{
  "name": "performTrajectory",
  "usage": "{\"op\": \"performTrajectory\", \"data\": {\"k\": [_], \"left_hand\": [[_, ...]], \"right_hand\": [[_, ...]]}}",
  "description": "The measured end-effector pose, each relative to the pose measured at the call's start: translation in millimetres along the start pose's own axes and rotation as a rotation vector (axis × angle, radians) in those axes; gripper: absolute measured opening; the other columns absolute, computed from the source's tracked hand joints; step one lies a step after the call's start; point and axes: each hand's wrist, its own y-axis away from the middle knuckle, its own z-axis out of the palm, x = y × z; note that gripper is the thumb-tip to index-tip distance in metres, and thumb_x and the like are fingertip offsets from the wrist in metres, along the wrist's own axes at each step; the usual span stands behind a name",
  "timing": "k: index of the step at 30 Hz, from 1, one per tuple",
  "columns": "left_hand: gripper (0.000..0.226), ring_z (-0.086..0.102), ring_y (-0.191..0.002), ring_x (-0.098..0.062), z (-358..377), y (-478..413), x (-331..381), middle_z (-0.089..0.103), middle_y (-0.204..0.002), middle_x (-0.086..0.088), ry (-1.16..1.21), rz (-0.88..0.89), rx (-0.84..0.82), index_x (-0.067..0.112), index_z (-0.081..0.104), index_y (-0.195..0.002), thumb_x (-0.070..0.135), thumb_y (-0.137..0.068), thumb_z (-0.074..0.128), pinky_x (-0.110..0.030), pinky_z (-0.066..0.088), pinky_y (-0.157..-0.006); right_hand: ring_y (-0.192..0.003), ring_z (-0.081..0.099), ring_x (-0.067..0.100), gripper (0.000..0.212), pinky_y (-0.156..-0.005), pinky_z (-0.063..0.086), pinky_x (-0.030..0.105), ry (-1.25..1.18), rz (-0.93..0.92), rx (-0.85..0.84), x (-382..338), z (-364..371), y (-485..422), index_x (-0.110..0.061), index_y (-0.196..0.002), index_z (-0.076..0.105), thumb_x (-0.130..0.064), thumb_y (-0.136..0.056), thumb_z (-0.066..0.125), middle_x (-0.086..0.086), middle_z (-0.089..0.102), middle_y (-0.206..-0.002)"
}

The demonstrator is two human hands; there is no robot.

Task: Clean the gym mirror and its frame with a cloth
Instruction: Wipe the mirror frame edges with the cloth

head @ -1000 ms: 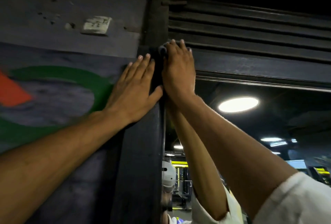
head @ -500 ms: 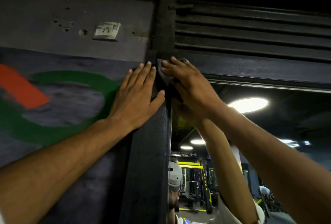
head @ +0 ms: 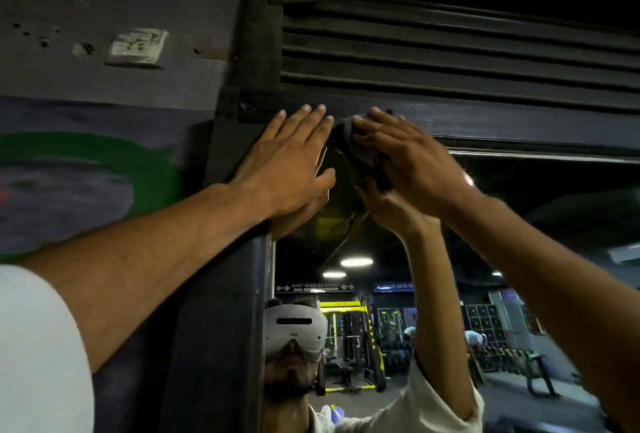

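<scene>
Fingers (head: pixel 379 125) of right hand (head: pixel 415 162) grip dark cloth (head: pixel 349 147) at mirror frame's (head: pixel 225 141) top-left corner; left hand (head: pixel 287 162) lies flat there, fingers straight.

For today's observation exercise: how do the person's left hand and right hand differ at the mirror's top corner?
The left hand lies flat, fingers straight, holding nothing; the right hand holds a dark cloth. The left hand rests on the frame corner; the right hand is beside it, at the top edge of the mirror. Both reach upward.
</scene>
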Motion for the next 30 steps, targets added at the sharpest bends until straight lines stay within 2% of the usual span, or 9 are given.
{"op": "performTrajectory", "data": {"k": [6, 10, 14, 16, 19, 21, 23, 26, 30], "left_hand": [[0.083, -0.012, -0.164, -0.016, 8.4, -6.4, -1.8, -0.009, -0.179, -0.001, -0.046, 0.031, 0.005, 0.019, -0.002, -0.17, 0.057, -0.107, 0.035, -0.044, -0.008, -0.133], [0.084, -0.016, -0.163, -0.017, 13.1, -5.1, -3.7, -0.014, -0.178, -0.003, -0.094, 0.043, 0.008, 0.018, -0.008, -0.169, 0.061, -0.107, 0.028, -0.046, -0.009, -0.133], [0.078, -0.006, -0.165, -0.015, 8.9, -3.0, -2.5, -0.002, -0.179, -0.002, 0.044, 0.014, 0.06, 0.017, 0.004, -0.171, 0.053, -0.109, 0.035, -0.041, -0.005, -0.134], [0.071, 0.005, -0.165, -0.017, 6.5, 2.8, -0.6, 0.011, -0.179, -0.003, 0.208, -0.072, 0.162, 0.015, 0.014, -0.171, 0.04, -0.11, 0.042, -0.037, 0.0, -0.134], [0.065, 0.021, -0.162, -0.018, 2.6, 25.7, 4.5, 0.026, -0.175, -0.004, 0.471, -0.24, 0.248, 0.019, 0.022, -0.17, 0.028, -0.11, 0.046, -0.039, 0.013, -0.134], [0.065, 0.034, -0.154, -0.015, -2.6, 49.6, 14.9, 0.034, -0.171, -0.002, 0.623, -0.287, 0.25, 0.024, 0.027, -0.169, 0.033, -0.107, 0.045, -0.035, 0.029, -0.127], [0.06, 0.046, -0.14, -0.004, -8.5, 77.7, 32.0, 0.047, -0.162, 0.003, 0.754, -0.286, 0.261, 0.025, 0.039, -0.163, 0.037, -0.105, 0.048, -0.021, 0.037, -0.115], [0.043, 0.058, -0.121, 0.005, -9.5, 127.8, 66.9, 0.062, -0.141, 0.011, 0.882, -0.245, 0.23, 0.025, 0.058, -0.147, 0.031, -0.104, 0.059, -0.003, 0.04, -0.097], [0.028, 0.068, -0.106, -0.002, 8.2, 208.0, 120.9, 0.071, -0.114, 0.014, 1.028, -0.256, 0.054, 0.027, 0.071, -0.122, 0.032, -0.095, 0.07, -0.014, 0.049, -0.089]], "right_hand": [[-0.148, 0.045, 0.028, 0.052, -0.12, 0.039, 0.058, -0.203, 0.49, 0.4, 60.1, 10.9, 65.9, -0.02, -0.149, 0.053, -0.046, -0.108, 0.035, 0.008, 0.05, -0.158], [-0.136, 0.053, 0.034, 0.051, -0.115, 0.043, 0.055, -0.342, 0.817, 0.556, 40.8, 22.7, 23.4, -0.018, -0.138, 0.059, -0.045, -0.102, 0.034, 0.014, 0.058, -0.145], [-0.149, 0.042, 0.029, 0.045, -0.122, 0.036, 0.049, -0.386, 0.671, 0.471, -50.7, 44.7, -18.2, -0.02, -0.15, 0.052, -0.027, -0.107, 0.042, 0.009, 0.048, -0.159], [-0.152, 0.041, 0.025, 0.048, -0.124, 0.035, 0.049, -0.461, 0.56, 0.411, -88.4, 47.5, -26.9, -0.019, -0.152, 0.05, -0.032, -0.106, 0.041, 0.007, 0.048, -0.161], [-0.11, 0.07, 0.015, 0.033, -0.096, 0.058, 0.043, -0.711, 0.492, 0.454, -116.8, 35.4, -26.4, -0.018, -0.128, 0.063, -0.032, -0.108, 0.042, 0.003, 0.072, -0.119], [-0.086, 0.07, 0.01, 0.02, -0.077, 0.06, 0.03, -0.905, 0.519, 0.475, -129.7, 21.1, -10.1, -0.012, -0.118, 0.064, -0.017, -0.111, 0.046, 0.001, 0.072, -0.1], [-0.088, 0.069, 0.017, 0.02, -0.074, 0.059, 0.025, -1.062, 0.581, 0.446, -145.8, 9.9, 18.2, -0.009, -0.119, 0.065, -0.012, -0.111, 0.047, 0.006, 0.072, -0.099], [-0.098, 0.071, 0.03, 0.022, -0.085, 0.059, 0.05, -1.277, 0.653, 0.352, -171.6, 1.9, 77.4, -0.008, -0.115, 0.069, -0.014, -0.11, 0.049, 0.017, 0.072, -0.104], [-0.099, 0.07, 0.028, 0.024, -0.086, 0.057, 0.043, -1.552, 0.874, 0.205, -204.2, -11.6, 185.6, -0.006, -0.111, 0.073, -0.02, -0.104, 0.055, 0.019, 0.075, -0.106]]}}
